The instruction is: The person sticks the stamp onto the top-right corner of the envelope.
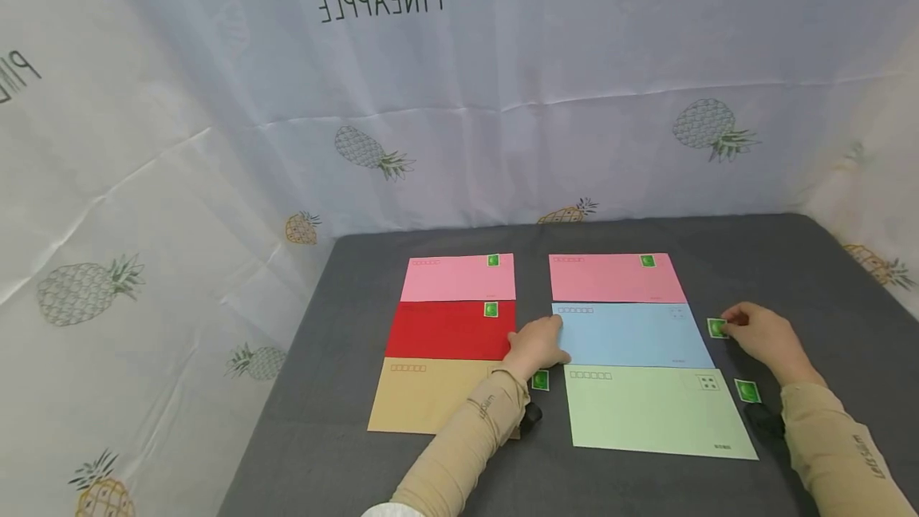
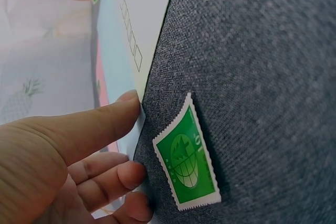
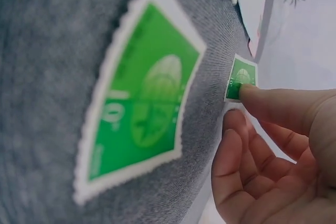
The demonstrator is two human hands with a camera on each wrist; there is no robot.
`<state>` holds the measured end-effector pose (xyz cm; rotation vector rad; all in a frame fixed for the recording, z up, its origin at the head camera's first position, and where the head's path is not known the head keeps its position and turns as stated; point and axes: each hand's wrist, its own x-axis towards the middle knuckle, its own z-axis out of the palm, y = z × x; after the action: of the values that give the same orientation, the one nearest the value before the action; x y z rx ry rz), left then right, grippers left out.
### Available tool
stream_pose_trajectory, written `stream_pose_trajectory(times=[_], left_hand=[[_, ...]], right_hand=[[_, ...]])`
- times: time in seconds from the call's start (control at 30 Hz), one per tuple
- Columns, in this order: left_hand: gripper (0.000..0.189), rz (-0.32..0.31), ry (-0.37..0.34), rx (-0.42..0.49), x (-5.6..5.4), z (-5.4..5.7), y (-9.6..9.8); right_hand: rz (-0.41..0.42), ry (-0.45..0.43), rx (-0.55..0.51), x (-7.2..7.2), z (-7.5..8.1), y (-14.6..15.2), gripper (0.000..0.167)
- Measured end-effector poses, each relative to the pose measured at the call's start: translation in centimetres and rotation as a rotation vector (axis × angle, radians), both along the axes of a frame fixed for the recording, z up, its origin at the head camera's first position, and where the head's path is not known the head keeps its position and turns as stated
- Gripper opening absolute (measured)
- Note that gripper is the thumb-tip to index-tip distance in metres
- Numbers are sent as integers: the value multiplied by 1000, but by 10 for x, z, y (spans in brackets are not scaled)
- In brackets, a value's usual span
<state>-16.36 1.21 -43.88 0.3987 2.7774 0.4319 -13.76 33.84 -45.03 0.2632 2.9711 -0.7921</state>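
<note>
My left hand (image 1: 537, 344) rests at the left edge of the blue envelope (image 1: 632, 333), its thumb touching near the corner where blue meets the green envelope (image 1: 653, 413). Close below that hand, a green postage stamp (image 2: 186, 158) lies on the dark cloth. To the right of the blue envelope, my right hand (image 1: 768, 340) pinches another green stamp (image 3: 244, 74) by one corner, thumb on its printed face. Nearer the right wrist lies a further loose stamp (image 1: 747, 391). The blue envelope bears only a printed stamp box at its upper right.
On the left stand a pink envelope (image 1: 459, 282), a red envelope (image 1: 445, 331) and a tan envelope (image 1: 424, 401) partly under my left forearm. A second pink envelope (image 1: 610, 282) lies above the blue one. Both pink envelopes and the red one carry stamps. A pineapple-print curtain (image 1: 459, 158) hangs behind.
</note>
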Motion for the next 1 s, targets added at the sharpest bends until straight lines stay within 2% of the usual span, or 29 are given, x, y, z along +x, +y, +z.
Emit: stream_pose_trajectory(times=[0.23, 0.4, 0.7, 1.0], left_hand=[[42, -6, 4, 1, 1, 2, 0], [42, -1, 1, 4, 1, 1, -1], [44, -9, -6, 13, 1, -1, -1], [44, -14, -8, 17, -1, -1, -1]], right_hand=[[-36, 52, -30, -2, 1, -1, 28], [-65, 59, -81, -9, 5, -7, 32], [32, -8, -190, -22, 6, -20, 50], [46, -36, -197, -39, 2, -34, 49]])
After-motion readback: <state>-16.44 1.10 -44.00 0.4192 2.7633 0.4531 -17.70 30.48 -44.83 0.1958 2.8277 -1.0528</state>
